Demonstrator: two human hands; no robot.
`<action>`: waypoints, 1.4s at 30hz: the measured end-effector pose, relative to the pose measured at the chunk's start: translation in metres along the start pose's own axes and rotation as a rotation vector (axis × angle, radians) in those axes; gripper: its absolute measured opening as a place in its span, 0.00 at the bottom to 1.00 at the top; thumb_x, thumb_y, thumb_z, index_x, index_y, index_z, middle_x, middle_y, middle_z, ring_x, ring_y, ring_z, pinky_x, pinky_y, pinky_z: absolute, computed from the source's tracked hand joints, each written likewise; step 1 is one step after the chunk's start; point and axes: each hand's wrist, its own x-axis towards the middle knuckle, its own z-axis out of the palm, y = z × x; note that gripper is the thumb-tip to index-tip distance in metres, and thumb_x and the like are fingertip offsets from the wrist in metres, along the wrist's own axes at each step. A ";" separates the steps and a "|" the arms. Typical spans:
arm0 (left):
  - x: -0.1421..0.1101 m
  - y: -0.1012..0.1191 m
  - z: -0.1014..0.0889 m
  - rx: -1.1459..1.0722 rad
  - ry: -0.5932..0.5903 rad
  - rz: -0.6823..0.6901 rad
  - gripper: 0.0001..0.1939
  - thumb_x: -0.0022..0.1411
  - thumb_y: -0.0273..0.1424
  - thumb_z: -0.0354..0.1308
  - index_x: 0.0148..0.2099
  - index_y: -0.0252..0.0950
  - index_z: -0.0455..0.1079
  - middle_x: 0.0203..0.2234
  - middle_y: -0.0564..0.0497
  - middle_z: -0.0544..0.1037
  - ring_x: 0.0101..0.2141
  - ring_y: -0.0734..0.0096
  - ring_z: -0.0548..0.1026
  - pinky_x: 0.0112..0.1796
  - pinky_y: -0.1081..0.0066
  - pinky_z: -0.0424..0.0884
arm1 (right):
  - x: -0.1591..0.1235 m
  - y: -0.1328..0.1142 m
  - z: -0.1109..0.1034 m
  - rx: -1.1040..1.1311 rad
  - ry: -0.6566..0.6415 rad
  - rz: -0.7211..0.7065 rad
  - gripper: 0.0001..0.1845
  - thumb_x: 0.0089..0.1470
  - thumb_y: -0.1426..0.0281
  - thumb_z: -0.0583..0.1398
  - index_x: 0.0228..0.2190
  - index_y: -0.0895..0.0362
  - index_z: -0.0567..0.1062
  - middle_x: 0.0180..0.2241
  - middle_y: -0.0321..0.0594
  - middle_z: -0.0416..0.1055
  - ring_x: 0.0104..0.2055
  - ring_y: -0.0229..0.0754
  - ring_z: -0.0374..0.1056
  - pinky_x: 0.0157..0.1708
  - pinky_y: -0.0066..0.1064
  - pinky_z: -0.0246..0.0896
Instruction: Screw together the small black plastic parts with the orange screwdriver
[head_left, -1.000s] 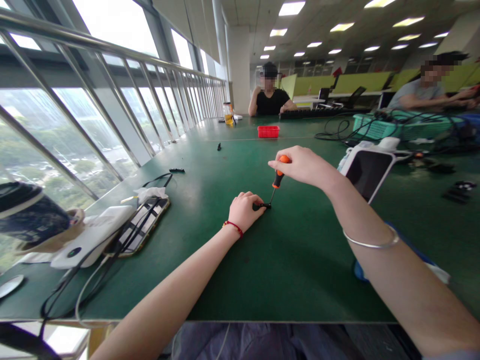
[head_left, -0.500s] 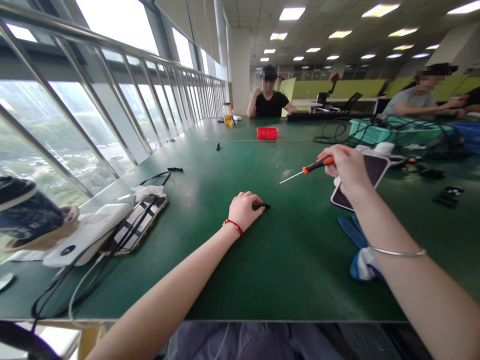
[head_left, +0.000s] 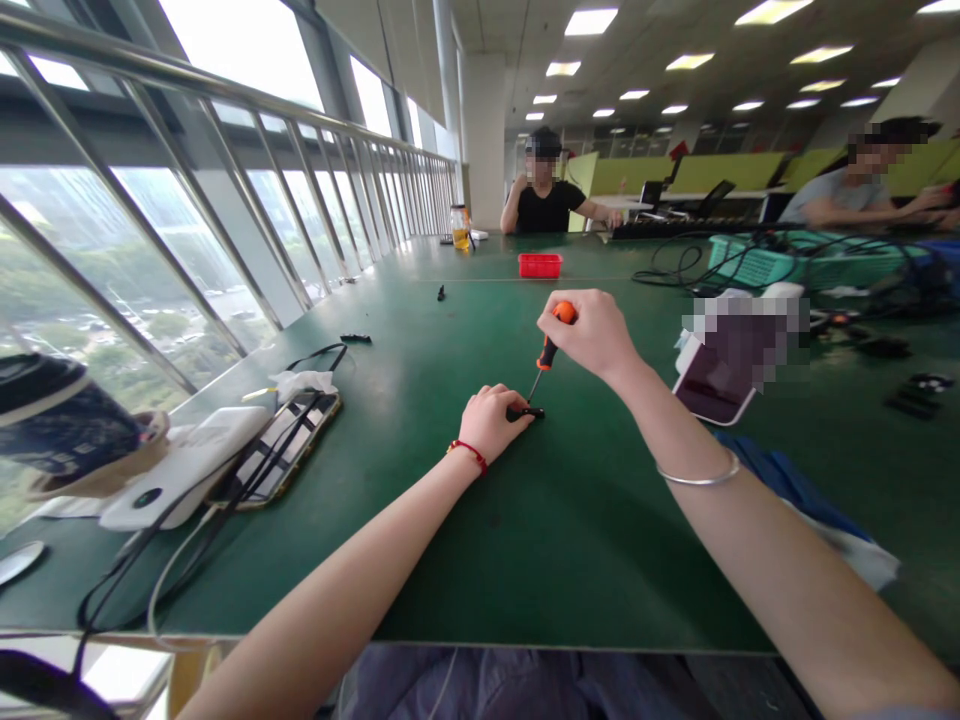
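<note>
The fingers of the left hand (head_left: pixel 490 425) pinch the left end of a small black part (head_left: pixel 535 412), which extends rightward, long axis roughly parallel to the near edge of the tabletop (head_left: pixel 600 575). Farther from it, the right hand's (head_left: pixel 592 328) fingers curl around a screwdriver (head_left: pixel 548 352) slanting down-left toward the part; tip contact is unclear.

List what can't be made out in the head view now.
All in the head view:
Screwdriver tip: too small to tell whether it touches the black part.
Black part's full shape: partly covered by the left hand.
Blue-and-white item: partly behind the right arm.
White disc: cut off by the left edge.
</note>
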 end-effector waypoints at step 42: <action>0.000 -0.001 0.002 0.000 0.001 0.014 0.05 0.55 0.33 0.59 0.33 0.38 0.73 0.33 0.51 0.76 0.38 0.63 0.70 0.40 0.66 0.67 | -0.004 -0.001 0.003 -0.084 -0.090 0.008 0.13 0.46 0.61 0.55 0.19 0.55 0.70 0.18 0.34 0.65 0.23 0.37 0.58 0.23 0.28 0.46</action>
